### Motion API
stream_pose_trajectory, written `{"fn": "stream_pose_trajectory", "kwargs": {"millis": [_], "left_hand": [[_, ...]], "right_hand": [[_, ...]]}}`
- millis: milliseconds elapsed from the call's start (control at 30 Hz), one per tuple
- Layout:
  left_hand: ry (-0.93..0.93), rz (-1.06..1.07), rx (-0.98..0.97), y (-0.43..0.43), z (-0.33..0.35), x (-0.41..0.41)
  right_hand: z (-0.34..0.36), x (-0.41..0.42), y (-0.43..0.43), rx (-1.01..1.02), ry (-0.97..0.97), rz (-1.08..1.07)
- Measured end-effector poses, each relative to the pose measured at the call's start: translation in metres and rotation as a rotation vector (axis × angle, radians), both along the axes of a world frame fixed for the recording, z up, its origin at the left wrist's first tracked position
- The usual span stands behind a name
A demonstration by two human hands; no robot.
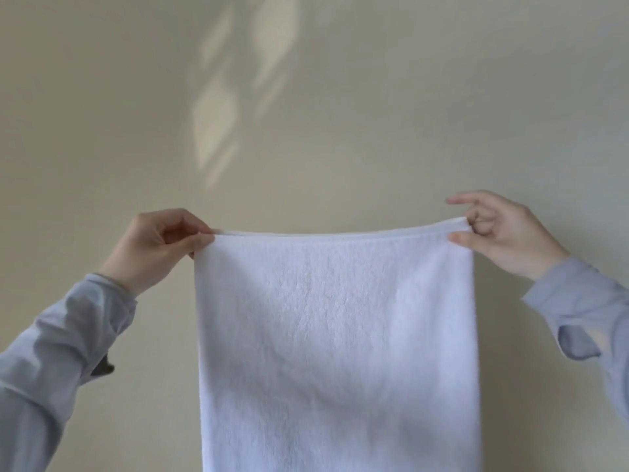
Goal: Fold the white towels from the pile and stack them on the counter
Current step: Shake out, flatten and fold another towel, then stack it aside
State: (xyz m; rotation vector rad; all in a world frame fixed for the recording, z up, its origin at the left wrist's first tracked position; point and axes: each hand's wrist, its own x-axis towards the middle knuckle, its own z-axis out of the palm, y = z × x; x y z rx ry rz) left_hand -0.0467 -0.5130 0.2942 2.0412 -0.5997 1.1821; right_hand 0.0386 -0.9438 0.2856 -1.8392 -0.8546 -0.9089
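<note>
Pale beige wall (374, 97) fills the background, with soft patches of light above the towel. One white towel (337, 352) hangs flat in front of it, its lower end cut off by the frame. At the towel's top left corner, the left hand (156, 247) pinches the hem between thumb and curled fingers. At the top right corner, the right hand (500, 233) pinches it likewise, forefinger lifted. Grey-blue sleeves (58, 349) flank the towel.

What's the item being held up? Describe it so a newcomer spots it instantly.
Against the plain beige wall, two pale blue sleeves reach up. Between the left hand and right hand hangs the white towel, pinched at its top corners: the only white thing in view.
</note>
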Motion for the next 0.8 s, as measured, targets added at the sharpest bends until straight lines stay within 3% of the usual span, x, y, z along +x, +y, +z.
{"fn": "stream_pose_trajectory", "kwargs": {"millis": [100, 167, 300, 467, 800], "left_hand": [[-0.131, -0.061, -0.064, 0.012, 0.02, -0.013], [-0.227, 0.007, -0.062, 0.023, 0.021, -0.019], [-0.041, 0.213, 0.056, 0.016, -0.003, -0.001], [-0.05, 0.184, -0.04, 0.025, -0.011, 0.008], [-0.021, 0.174, -0.013, -0.009, -0.012, 0.024]], "right_hand": [[0.026, -0.019, -0.01, 0.093, -0.123, 0.005], [0.027, -0.027, -0.011, 0.138, -0.238, 0.028], [0.008, -0.01, 0.021, -0.028, -0.073, -0.14], [0.002, 0.006, 0.018, 0.044, -0.12, -0.112], [-0.025, 0.015, -0.003, 0.018, 0.018, -0.157]]}}
